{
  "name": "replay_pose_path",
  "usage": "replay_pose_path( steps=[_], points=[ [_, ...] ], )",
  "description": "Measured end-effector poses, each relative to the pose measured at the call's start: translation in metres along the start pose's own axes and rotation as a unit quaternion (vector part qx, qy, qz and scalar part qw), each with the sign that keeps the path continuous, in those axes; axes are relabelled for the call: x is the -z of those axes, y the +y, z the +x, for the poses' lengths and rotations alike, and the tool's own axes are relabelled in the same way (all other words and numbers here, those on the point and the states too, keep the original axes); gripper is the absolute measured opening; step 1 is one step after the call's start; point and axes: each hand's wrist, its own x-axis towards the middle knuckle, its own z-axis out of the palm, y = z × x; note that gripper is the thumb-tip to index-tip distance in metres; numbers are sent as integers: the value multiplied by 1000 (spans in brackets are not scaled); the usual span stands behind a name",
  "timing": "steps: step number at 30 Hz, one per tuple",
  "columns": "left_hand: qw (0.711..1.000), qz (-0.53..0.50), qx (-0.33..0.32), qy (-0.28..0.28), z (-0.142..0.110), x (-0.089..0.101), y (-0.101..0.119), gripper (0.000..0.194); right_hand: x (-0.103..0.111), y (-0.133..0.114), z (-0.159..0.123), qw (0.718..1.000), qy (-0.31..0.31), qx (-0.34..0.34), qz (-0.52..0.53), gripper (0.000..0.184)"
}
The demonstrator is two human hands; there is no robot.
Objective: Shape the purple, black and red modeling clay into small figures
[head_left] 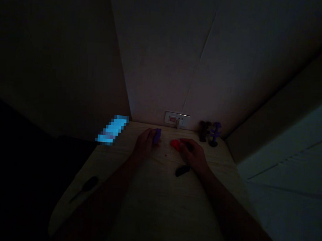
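Both hands are over the dim wooden tabletop (pixel 151 186). My left hand (pixel 144 142) is closed around a small purple piece (pixel 157 135), whose kind is too dark to tell. In the fingertips of my right hand (pixel 193 154) is a small bright red piece (pixel 175 144), its exact shape unclear. A tiny red bit (pixel 165 155) lies on the wood between the hands. Just below my right hand rests a dark oblong object (pixel 182 170).
At the back right stand a dark brown figure (pixel 204 131) and a purple branched figure (pixel 215 134). A wall socket (pixel 177 119) has a plug in it. A glowing, pixelated rectangle (pixel 113 130) is at left. A dark screwdriver-like tool (pixel 86 188) lies front left.
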Motion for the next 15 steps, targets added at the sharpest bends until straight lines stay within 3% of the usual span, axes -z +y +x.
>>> replay_pose_path(
  steps=[8, 15],
  points=[
    [1000, -4, -8, 25, 7, 6, -3, 42, 0, 0, 0, 1000, 1, 3, -4, 42],
    [996, 78, -19, 50, 0, 5, 1, 41, 0, -4, -1, 999, -26, 25, 0, 46]
  ],
)
